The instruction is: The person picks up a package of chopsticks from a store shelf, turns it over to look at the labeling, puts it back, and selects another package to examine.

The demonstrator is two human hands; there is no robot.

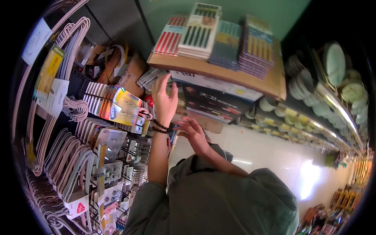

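Note:
My left hand (165, 102) is raised in front of the hanging goods, just below the edge of a cardboard sheet (219, 76). Its fingers point up, the thumb stands apart, and it holds nothing. Around that wrist sits a dark beaded bracelet (161, 128). From the right, my right hand (192, 132) reaches across, its fingertips meeting the bracelet at the wrist and seeming to pinch it. Behind my left hand, clear packets (150, 79) lie partly hidden. Yellow-carded packages (126, 106) hang to its left.
Packs of coloured sticks (199, 29) are stacked on the cardboard, above dark printed boxes (211, 98). Bundles of hangers (72, 160) and carded goods (109, 141) crowd the left rack. Shelves of bowls (301, 84) line the right, beyond a shiny pale floor (270, 156).

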